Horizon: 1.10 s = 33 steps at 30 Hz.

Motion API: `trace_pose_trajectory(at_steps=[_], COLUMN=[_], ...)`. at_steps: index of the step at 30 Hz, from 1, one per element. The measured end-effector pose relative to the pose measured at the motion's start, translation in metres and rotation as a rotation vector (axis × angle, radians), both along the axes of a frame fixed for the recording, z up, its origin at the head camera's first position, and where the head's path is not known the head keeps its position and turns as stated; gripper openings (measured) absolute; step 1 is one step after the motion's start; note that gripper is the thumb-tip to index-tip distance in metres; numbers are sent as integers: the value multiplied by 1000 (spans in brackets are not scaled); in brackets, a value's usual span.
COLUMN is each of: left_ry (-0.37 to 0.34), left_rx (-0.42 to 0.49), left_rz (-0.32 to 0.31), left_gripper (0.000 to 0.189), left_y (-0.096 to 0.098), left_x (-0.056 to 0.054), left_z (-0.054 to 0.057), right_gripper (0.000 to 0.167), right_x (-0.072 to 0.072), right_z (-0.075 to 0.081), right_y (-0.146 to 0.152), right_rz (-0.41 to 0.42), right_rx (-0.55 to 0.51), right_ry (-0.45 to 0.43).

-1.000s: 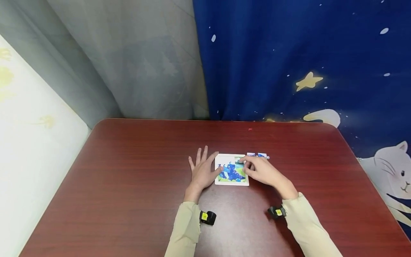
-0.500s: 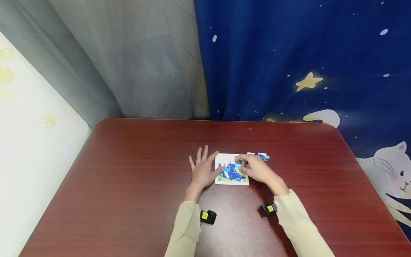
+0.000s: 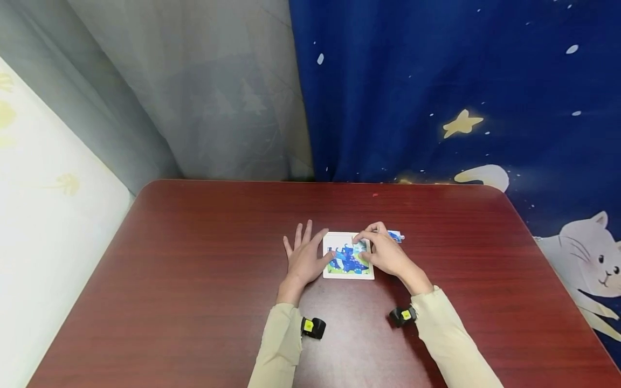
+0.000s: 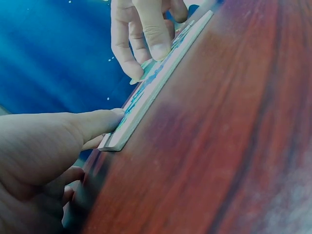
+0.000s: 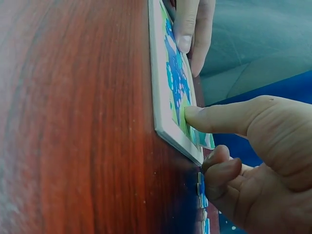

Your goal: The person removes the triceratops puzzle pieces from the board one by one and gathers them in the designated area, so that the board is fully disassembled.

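Note:
A jigsaw puzzle (image 3: 345,261) with a blue cartoon animal lies in a white frame (image 3: 348,277) on the table. My left hand (image 3: 304,264) is at its left side, fingers spread on the tabletop and thumb (image 4: 105,122) resting over the frame's edge. My right hand (image 3: 388,255) is over the puzzle's upper right, where its thumb and index finger pinch a light green puzzle piece (image 5: 206,140). That piece stands slightly tilted in the right wrist view, and the fingers partly hide it. The right hand's other fingers curl beyond the frame.
Just past the right hand lies a loose blue puzzle piece (image 3: 395,236); the right wrist view shows loose pieces (image 5: 202,191) in a row beside the frame. A tiny red scrap (image 3: 375,195) is near the table's far edge. Curtains (image 3: 388,108) hang behind the table.
The right hand has shifted left over the puzzle's upper right, and its outer fingers have lifted outward, covering one loose piece. The left hand keeps its place.

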<state>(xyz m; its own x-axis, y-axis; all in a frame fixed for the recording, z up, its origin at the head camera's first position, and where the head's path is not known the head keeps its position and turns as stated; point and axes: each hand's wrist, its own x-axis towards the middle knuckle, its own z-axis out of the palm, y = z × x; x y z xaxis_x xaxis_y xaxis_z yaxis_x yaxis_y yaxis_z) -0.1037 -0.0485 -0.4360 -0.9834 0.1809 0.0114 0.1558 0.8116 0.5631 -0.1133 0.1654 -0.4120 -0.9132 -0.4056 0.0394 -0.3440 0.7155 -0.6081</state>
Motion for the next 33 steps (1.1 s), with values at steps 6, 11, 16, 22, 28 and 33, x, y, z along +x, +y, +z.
trace_pose_trajectory(at_steps=[6, 11, 16, 22, 28, 33], left_ry=[-1, 5, 3, 11, 6, -3], left_rx=[5, 3, 5, 19, 23, 16], left_rz=[-5, -6, 5, 8, 5, 6], left_gripper=[60, 60, 60, 59, 59, 59], left_y=[-1, 0, 0, 0, -1, -1], left_x=[1, 1, 1, 1, 1, 2], left_z=[0, 1, 2, 2, 0, 2], right_gripper=[32, 49, 44, 39, 34, 34], right_x=[3, 6, 7, 6, 1, -1], right_z=[1, 5, 7, 5, 2, 6], right_y=[-4, -8, -8, -7, -5, 1], right_rz=[-13, -46, -37, -22, -17, -33], right_rx=[83, 184, 209, 178, 176, 157], right_ry=[89, 169, 240, 308, 329, 329])
